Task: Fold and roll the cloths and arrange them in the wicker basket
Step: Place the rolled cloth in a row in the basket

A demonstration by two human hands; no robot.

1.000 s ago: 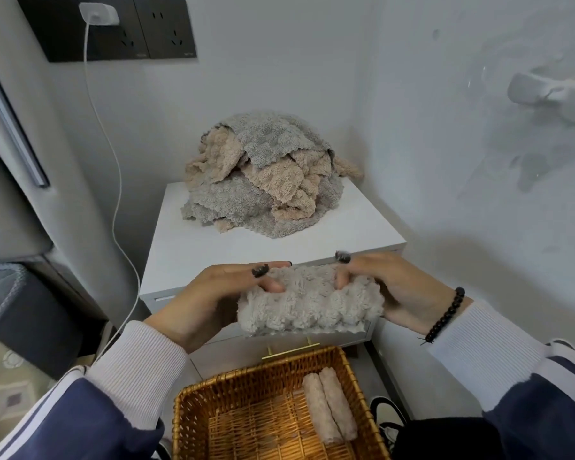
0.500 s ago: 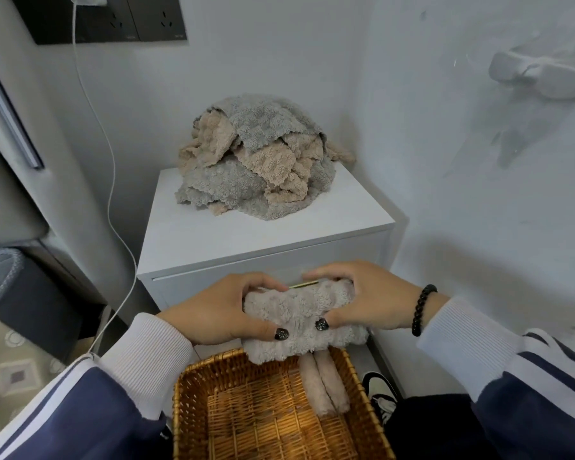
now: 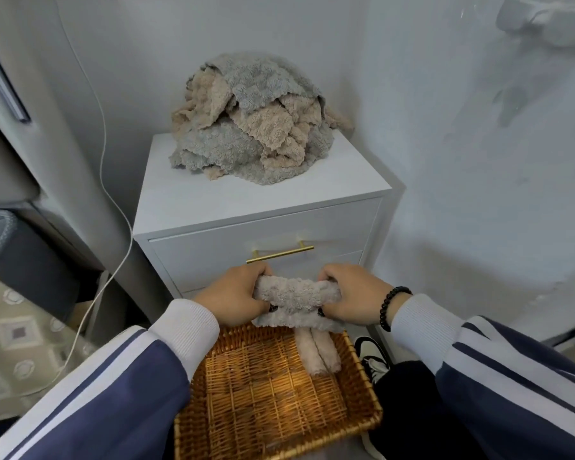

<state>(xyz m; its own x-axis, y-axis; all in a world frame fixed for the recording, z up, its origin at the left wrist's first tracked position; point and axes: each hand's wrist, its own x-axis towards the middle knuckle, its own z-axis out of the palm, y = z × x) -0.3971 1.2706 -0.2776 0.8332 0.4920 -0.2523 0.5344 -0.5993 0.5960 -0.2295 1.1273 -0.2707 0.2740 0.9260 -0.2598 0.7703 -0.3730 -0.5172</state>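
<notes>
The grey cloth [image 3: 297, 297] is held as a half-made roll between both hands, just above the far end of the wicker basket [image 3: 273, 390]. The left hand [image 3: 234, 295] grips its left end with fingers curled over the top and thumb beneath; the right hand [image 3: 352, 295] grips the right end likewise. A loose flap hangs below the roll. Two rolled pink cloths [image 3: 317, 355] lie side by side against the basket's right wall. A heap of cloths [image 3: 253, 121] sits on the white surface [image 3: 263, 190] behind
</notes>
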